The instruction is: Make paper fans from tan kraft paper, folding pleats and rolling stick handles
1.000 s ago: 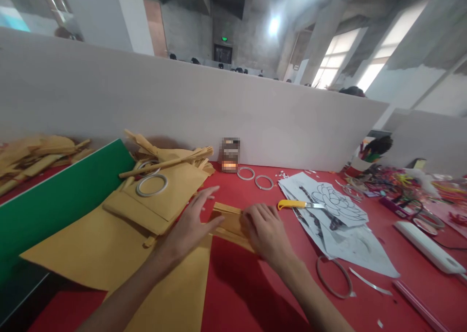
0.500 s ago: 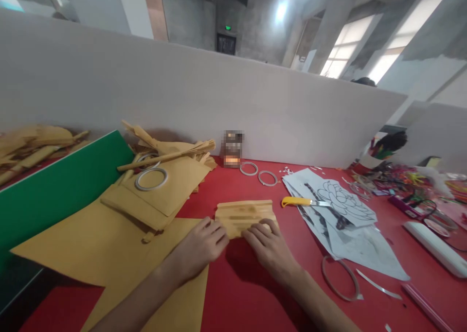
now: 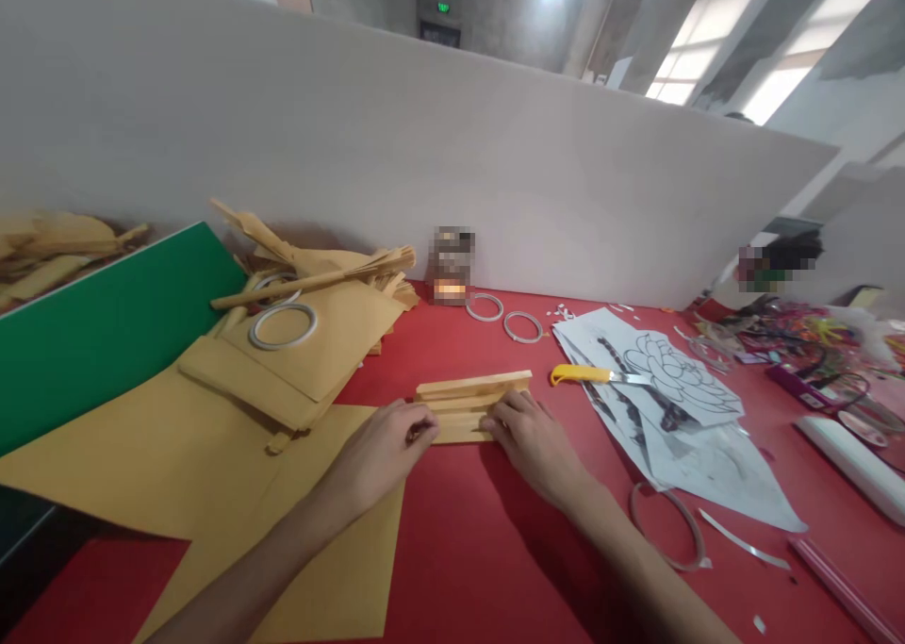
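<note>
Left hand [image 3: 386, 451] and right hand [image 3: 534, 437] pinch a pleated tan paper strip [image 3: 467, 404] at twelve o'clock; yellow-handled knife [image 3: 594, 375] at two o'clock.

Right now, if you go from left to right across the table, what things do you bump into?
Green board → tape ring → left hand → folded paper → right hand → yellow knife → flower drawing → white bar.

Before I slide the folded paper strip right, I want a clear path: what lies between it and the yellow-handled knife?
Only bare red table between the strip and the knife, head view.
</note>
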`<state>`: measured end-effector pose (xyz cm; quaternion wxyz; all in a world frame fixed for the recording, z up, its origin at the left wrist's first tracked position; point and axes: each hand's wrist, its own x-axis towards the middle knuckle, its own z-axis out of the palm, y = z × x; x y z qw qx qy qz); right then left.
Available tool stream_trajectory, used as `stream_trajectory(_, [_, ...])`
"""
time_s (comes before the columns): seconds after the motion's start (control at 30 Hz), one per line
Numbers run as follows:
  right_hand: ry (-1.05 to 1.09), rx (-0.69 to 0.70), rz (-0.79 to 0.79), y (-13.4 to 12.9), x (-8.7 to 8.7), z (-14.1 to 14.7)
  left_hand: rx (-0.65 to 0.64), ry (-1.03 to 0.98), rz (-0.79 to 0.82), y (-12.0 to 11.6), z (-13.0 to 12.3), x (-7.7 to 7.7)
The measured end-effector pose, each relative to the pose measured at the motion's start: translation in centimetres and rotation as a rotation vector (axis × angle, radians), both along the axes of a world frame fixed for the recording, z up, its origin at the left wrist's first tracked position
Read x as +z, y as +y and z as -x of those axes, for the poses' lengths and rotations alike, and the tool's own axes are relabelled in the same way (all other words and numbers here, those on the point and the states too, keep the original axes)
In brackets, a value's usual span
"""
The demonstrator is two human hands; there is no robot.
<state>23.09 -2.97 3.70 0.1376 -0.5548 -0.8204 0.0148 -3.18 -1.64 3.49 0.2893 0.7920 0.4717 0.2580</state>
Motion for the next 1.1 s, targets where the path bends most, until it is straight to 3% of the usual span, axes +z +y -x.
stream_trajectory(0.4, [0.089,0.024,0.002,0.9,-0.1,-0.6,0.028,-0.021,0.085,0.1,-0.1,0.7])
stream_trajectory(0.5, [0.084,0.034,0.008,0.9,-0.2,-0.7,-0.051,0.024,-0.025,0.1,0.0,0.4])
stream_trajectory(0.67, [0.067,0.054,0.008,0.7,-0.1,-0.7,-0.267,0.117,-0.412,-0.5,-0.5,-0.9])
stream_trajectory(0.77, [-0.004,0.068,-0.058,0.5,0.0,-0.7,-0.329,0.171,-0.549,-1.0,-1.0,-1.4])
stream_trajectory(0.93, [-0.165,0.149,-0.196,0.0,0.5,-0.1,-0.312,0.151,-0.495,-1.2,-1.2,-1.8])
stream_trajectory(1.1, [-0.073,0.248,-0.116,-1.0,0.5,0.7,-0.328,0.139,-0.452,-1.1,-0.9,-2.0])
